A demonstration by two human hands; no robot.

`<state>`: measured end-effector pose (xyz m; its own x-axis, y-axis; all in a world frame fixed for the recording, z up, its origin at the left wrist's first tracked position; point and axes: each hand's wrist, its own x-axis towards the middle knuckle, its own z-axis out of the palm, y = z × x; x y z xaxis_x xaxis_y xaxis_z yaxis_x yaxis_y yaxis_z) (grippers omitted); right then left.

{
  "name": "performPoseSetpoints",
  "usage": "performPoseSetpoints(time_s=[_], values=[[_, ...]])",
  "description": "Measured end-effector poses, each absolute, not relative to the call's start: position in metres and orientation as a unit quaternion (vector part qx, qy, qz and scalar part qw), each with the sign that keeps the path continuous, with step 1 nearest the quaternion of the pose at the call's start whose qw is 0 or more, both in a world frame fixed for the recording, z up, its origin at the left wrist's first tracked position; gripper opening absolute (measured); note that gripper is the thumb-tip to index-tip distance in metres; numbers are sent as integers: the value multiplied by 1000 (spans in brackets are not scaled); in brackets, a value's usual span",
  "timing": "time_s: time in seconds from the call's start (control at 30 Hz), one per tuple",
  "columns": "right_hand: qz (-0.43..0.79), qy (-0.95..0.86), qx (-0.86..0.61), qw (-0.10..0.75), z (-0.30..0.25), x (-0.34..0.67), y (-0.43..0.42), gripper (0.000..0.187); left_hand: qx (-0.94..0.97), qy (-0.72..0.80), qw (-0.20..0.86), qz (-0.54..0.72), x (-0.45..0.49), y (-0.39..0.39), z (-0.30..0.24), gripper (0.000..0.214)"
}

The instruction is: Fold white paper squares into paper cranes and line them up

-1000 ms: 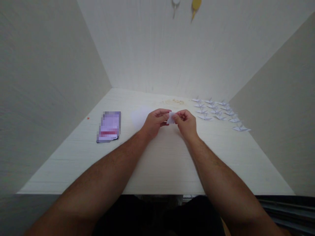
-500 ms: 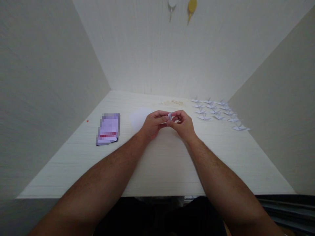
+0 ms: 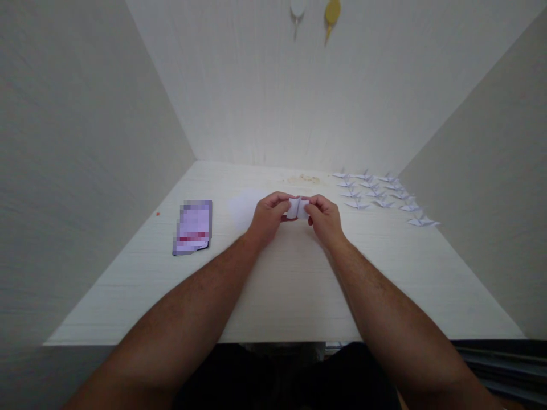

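A small piece of white folded paper (image 3: 297,208) is pinched between both of my hands just above the pale table (image 3: 282,290). My left hand (image 3: 268,215) grips its left side with thumb and fingers closed. My right hand (image 3: 325,216) grips its right side the same way. Both hands sit near the middle of the table, towards the back. A white sheet of paper (image 3: 243,206) lies flat just left of my left hand.
Several small white folded paper cranes (image 3: 378,195) stand in rows at the back right of the table. A purple packet (image 3: 193,226) lies at the left. Walls close in on three sides. A white and a yellow object (image 3: 331,13) hang on the back wall.
The folded paper was squeezed small between my fingers half a second ago and now shows wider between the two hands. My hands stay in the same spot.
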<state>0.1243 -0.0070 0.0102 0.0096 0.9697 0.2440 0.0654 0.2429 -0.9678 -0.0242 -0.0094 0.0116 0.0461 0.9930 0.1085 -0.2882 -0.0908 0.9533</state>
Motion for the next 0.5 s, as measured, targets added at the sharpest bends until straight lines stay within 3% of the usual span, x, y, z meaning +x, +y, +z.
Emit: performPoseSetpoints(time_s=[0.13,0.33,0.5], values=[[367,-549,-481,577,8,126,-4,18,475,453,458,599,-25,-5,5,8],[365,-542,-470,593,12,127,-4,16,551,472,401,559,-27,-5,2,33],[377,-565,-448,581,15,128,-6,15,602,491,351,522,-27,-10,7,20]])
